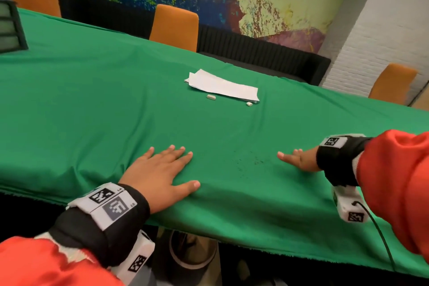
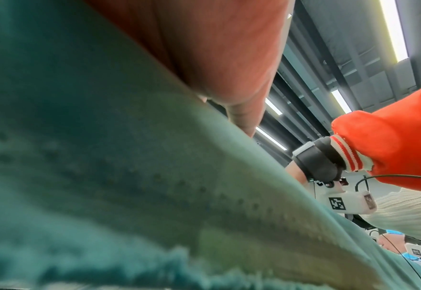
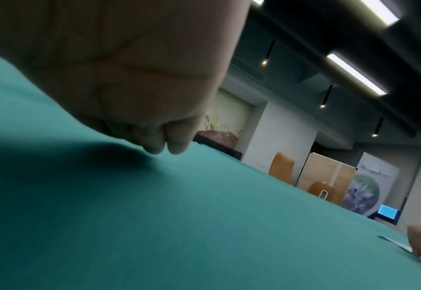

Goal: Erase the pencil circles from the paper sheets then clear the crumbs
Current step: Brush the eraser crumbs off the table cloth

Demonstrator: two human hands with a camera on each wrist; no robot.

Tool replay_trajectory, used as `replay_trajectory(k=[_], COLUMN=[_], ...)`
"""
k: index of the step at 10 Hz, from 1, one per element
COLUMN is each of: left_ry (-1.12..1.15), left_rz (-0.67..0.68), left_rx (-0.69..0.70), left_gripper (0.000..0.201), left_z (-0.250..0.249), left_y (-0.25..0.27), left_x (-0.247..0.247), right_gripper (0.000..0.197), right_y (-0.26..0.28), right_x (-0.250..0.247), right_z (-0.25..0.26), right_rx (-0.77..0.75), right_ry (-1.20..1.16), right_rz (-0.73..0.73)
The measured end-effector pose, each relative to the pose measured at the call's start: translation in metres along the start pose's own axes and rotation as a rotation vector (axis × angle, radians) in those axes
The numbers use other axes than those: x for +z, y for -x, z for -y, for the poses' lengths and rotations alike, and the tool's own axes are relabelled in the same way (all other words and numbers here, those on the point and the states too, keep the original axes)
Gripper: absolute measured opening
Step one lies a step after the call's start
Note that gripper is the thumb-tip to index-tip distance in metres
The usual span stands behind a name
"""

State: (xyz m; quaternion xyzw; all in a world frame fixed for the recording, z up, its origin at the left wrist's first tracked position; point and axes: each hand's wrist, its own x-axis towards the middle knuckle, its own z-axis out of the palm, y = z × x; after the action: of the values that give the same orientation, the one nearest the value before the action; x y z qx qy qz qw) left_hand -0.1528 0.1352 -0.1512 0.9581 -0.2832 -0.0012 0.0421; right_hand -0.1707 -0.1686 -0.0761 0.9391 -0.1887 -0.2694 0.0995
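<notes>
A small stack of white paper sheets (image 1: 222,86) lies far out on the green tablecloth (image 1: 92,100). Two white erasers (image 1: 211,97) (image 1: 249,104) sit just in front of the stack. Dark eraser crumbs (image 1: 248,159) speckle the cloth near the front edge, between my hands. My left hand (image 1: 162,169) lies flat on the cloth with fingers spread, left of the crumbs. My right hand (image 1: 296,158) stands on its edge on the cloth, fingers straight, right of the crumbs. In the right wrist view its fingertips (image 3: 164,145) touch the cloth. Neither hand holds anything.
Orange chairs (image 1: 174,26) (image 1: 392,83) line the far side of the table. A dark framed object (image 1: 10,25) stands at the far left. The tablecloth hangs over the near edge (image 1: 209,234). A cable (image 1: 383,239) runs from my right wrist camera.
</notes>
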Motion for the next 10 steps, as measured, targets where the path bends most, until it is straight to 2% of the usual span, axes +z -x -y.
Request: replay_trajectory(k=[1,2,3,4,5,6,7,8,9,10], left_ry=[0.004,0.002,-0.006,-0.003,0.003,-0.003,-0.004,0.000,0.003,0.004], left_rz=[-0.001,-0.009,-0.006,-0.001,0.000,-0.004,-0.006,-0.009,-0.012,-0.016], left_rx=[-0.004,-0.001,0.000,-0.002,-0.001,0.005,0.005,0.008,0.010,0.011], left_gripper=[0.111,0.111,0.111,0.112,0.111,0.111,0.110,0.110,0.110,0.109], left_z=[0.000,0.001,0.001,-0.001,0.000,0.000,0.001,0.002,0.002,0.001], left_y=[-0.001,-0.002,-0.001,0.000,0.000,-0.001,-0.002,-0.002,-0.002,-0.002], left_x=[0.001,0.001,0.001,0.000,0.000,0.001,0.003,0.003,0.002,0.002], right_gripper=[0.085,0.061,0.058,0.076,0.095,0.075,0.118,0.112,0.069,0.097], right_y=[0.009,0.019,0.008,0.001,-0.012,-0.007,0.018,0.017,0.010,0.002], right_x=[0.018,0.012,-0.004,-0.010,-0.008,0.000,-0.010,-0.032,-0.043,-0.024], right_z=[0.026,0.051,0.047,0.033,0.038,0.046,0.053,0.050,0.058,0.068], right_rx=[-0.086,-0.232,-0.179,-0.127,-0.123,-0.252,-0.514,-0.427,-0.265,-0.274], right_ry=[-0.044,-0.258,-0.379,-0.182,-0.097,-0.045,-0.011,-0.070,-0.145,0.020], right_rz=[-0.053,0.105,0.021,-0.037,-0.014,0.018,0.113,-0.011,-0.034,0.054])
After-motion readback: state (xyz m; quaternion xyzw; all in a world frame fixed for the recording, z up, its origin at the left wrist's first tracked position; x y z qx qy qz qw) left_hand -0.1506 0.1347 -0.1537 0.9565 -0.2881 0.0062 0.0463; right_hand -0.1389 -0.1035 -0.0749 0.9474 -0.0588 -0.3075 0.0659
